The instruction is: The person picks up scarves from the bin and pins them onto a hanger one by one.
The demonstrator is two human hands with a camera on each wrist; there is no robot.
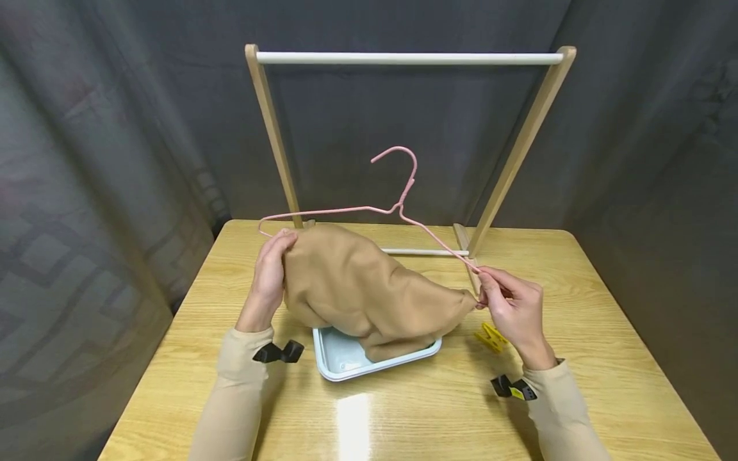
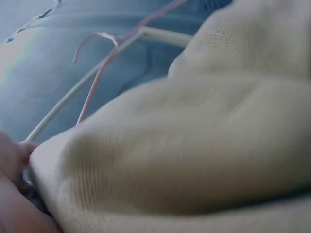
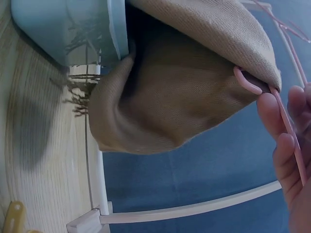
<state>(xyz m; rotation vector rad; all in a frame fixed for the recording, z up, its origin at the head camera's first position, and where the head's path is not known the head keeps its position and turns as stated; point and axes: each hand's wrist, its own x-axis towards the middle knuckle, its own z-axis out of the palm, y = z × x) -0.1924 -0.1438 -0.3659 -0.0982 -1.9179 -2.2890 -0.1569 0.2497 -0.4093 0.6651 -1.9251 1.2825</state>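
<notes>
My left hand grips the upper left end of a tan scarf, thumb in front and the other fingers hidden behind the cloth. The scarf hangs in a broad fold and sags to the right, and dark fringe shows at its lower part in the right wrist view. My right hand pinches the right arm of a pink wire hanger, near its curled end. That hanger end passes at the scarf's right corner. The hanger's hook points up, and its left end sticks out above my left hand.
Under the scarf stands a light blue tray. A yellow clothespin lies on the wooden table beside my right hand. Behind rises a wooden rack with a white rail, in front of grey curtains.
</notes>
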